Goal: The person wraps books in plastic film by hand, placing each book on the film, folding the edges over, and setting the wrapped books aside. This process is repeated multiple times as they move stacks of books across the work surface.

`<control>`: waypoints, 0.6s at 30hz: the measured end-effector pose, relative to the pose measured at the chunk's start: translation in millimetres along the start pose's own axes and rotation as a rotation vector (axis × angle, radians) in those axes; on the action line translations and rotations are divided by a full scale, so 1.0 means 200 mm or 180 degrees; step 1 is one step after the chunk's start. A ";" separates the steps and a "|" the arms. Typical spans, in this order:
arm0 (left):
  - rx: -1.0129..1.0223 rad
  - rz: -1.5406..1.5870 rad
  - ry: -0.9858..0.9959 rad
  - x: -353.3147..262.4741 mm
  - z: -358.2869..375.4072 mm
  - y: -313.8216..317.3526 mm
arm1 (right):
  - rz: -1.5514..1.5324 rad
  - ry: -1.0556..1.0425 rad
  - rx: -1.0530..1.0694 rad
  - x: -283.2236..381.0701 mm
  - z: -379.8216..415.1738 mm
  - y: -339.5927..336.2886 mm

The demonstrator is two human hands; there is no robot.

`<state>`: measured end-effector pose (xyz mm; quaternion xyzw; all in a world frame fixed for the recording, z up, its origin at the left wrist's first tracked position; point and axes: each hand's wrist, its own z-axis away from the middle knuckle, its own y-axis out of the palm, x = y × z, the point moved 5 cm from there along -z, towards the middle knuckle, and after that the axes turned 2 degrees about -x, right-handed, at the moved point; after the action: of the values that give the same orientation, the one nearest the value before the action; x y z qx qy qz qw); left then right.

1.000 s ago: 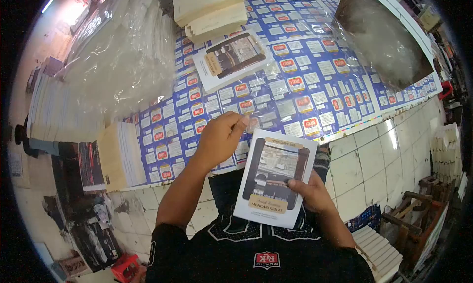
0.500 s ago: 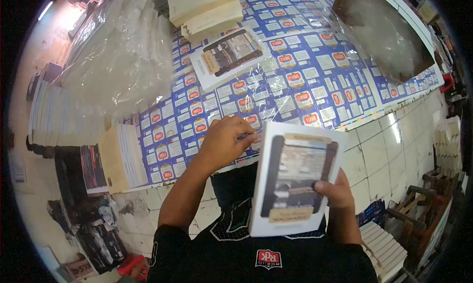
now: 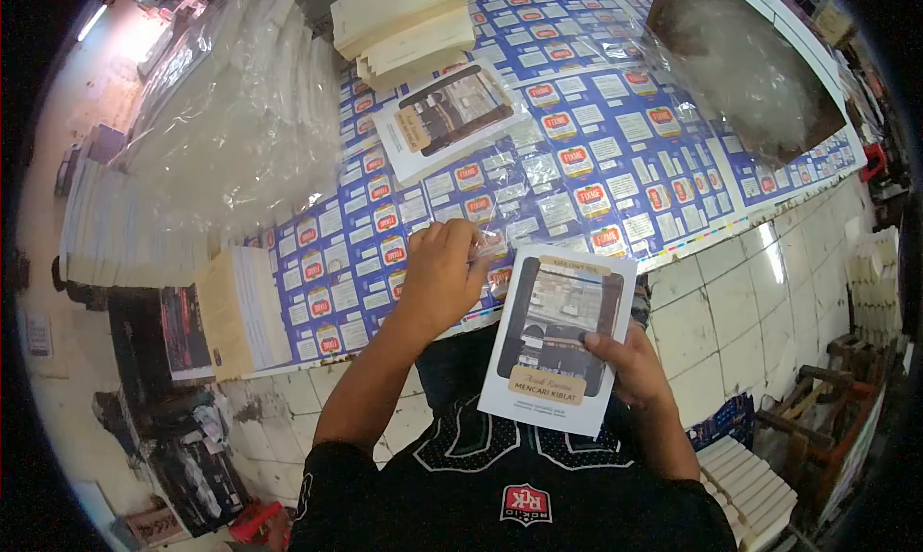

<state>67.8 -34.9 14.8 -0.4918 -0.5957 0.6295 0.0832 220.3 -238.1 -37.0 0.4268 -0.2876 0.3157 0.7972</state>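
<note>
My right hand [image 3: 630,364] grips a white book [image 3: 553,345] by its right edge, thumb over the cover and the other fingers hidden behind. The cover has a dark-framed photo and a tan title label reading "MENCARI KIBLAT". My left hand [image 3: 444,275] is closed in a pinch at the table's near edge, left of the book. Between its fingertips is thin clear plastic [image 3: 492,241], apparently the edge of a bag lying on the table. Farther back, a second book with the same cover [image 3: 452,114] lies on the table.
Blue printed sheets [image 3: 577,158] cover the table. A heap of clear plastic bags [image 3: 240,119] rises at the left, above stacked books [image 3: 125,225]. Cream open-sided box [image 3: 404,23] stands at the back. A brown box with plastic [image 3: 745,66] sits at right. More book stacks [image 3: 745,485] stand lower right.
The book in my right hand has tilted flatter, showing its cover more fully, and shifted slightly left. My left hand stays pinched in nearly the same place.
</note>
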 end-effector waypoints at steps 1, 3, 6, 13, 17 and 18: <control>0.0005 -0.0008 -0.0006 -0.01 0.01 0.00 | -0.0069 -0.0010 0.0055 0.00 0.00 0.02; -0.0293 -0.0210 -0.0194 -0.02 0.04 -0.02 | -0.0307 -0.0051 -0.0089 0.02 -0.02 0.08; -0.1150 -0.1075 -0.0252 0.00 0.15 -0.08 | -0.0714 -0.0206 -0.0458 0.03 -0.05 0.09; -0.1116 0.0396 -0.0958 0.08 0.36 0.01 | -0.0859 -0.0536 -0.0767 0.01 -0.11 0.11; -0.1218 0.0747 -0.1259 0.11 0.41 0.01 | -0.0945 -0.0502 -0.0715 -0.01 -0.13 0.14; -0.1222 0.0738 -0.1272 0.12 0.41 0.01 | -0.0944 -0.0489 -0.0705 -0.01 -0.13 0.15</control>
<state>-2.1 -74.6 -15.7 -0.4297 -0.6483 0.5949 -0.2026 200.4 -202.9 -35.6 0.3969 -0.3146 0.1277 0.8527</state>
